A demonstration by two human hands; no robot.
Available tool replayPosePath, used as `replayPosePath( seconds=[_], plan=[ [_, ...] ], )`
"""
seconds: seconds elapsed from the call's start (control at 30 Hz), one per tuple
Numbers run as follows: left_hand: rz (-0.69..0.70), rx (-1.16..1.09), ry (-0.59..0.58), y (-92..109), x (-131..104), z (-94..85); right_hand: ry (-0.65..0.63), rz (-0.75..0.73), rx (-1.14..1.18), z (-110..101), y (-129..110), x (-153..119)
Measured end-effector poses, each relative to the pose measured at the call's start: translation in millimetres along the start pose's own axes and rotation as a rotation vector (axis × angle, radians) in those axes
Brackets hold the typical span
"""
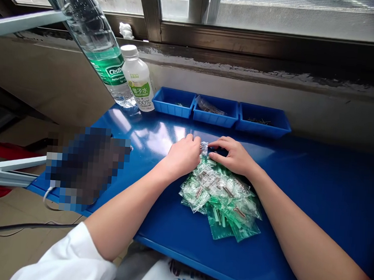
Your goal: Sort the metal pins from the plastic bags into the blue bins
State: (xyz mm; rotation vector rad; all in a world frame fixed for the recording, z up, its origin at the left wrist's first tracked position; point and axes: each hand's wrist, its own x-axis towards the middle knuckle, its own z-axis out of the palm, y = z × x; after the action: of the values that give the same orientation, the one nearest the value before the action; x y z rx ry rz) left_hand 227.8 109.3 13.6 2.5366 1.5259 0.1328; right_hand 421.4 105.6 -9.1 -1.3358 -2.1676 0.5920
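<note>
On the blue table lies a pile of small clear and green plastic bags (222,189), some with metal pieces inside. A small clear bag (204,148) stands out at the pile's far edge, between my two hands. My left hand (188,150) has its fingers curled together at this bag's left side, closed on its edge. At the bag's right side is my right hand (229,153), thumb and index finger apart, the fingertips close to the bag and over the pile.
Three blue bins (216,112) with small parts line the wall behind the blue table (314,200). A large water bottle (97,44) and a white-capped bottle (138,79) stand at the back left. A blurred dark object (87,165) lies at the left edge.
</note>
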Motion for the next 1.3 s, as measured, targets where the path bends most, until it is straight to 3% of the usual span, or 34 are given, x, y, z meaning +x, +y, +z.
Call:
replayPosePath(
  seconds=[0.33,0.6,0.8,1.0,1.17,1.3],
  plan=[
    [-0.067,-0.089,0.113,3.8,3.2,14.0,-0.013,-0.014,-0.197,7.7,-0.7,2.2],
    [-0.092,-0.174,0.109,3.0,5.6,11.9,0.026,0.02,-0.131,7.7,-2.2,0.6],
    [-0.056,-0.378,0.156,-2.4,9.8,15.7,0.074,0.086,-0.051,6.6,-4.0,0.8],
    [0.041,-0.54,0.21,-6.0,12.5,17.4,0.096,0.055,0.015,5.4,-2.8,0.0],
    [0.145,-0.595,0.318,-2.8,10.0,13.1,0.135,0.01,0.156,3.7,-3.5,-2.3],
    [0.15,-0.633,0.39,-1.0,8.8,9.8,0.182,0.003,0.194,3.4,-7.5,-2.3]
  ],
)
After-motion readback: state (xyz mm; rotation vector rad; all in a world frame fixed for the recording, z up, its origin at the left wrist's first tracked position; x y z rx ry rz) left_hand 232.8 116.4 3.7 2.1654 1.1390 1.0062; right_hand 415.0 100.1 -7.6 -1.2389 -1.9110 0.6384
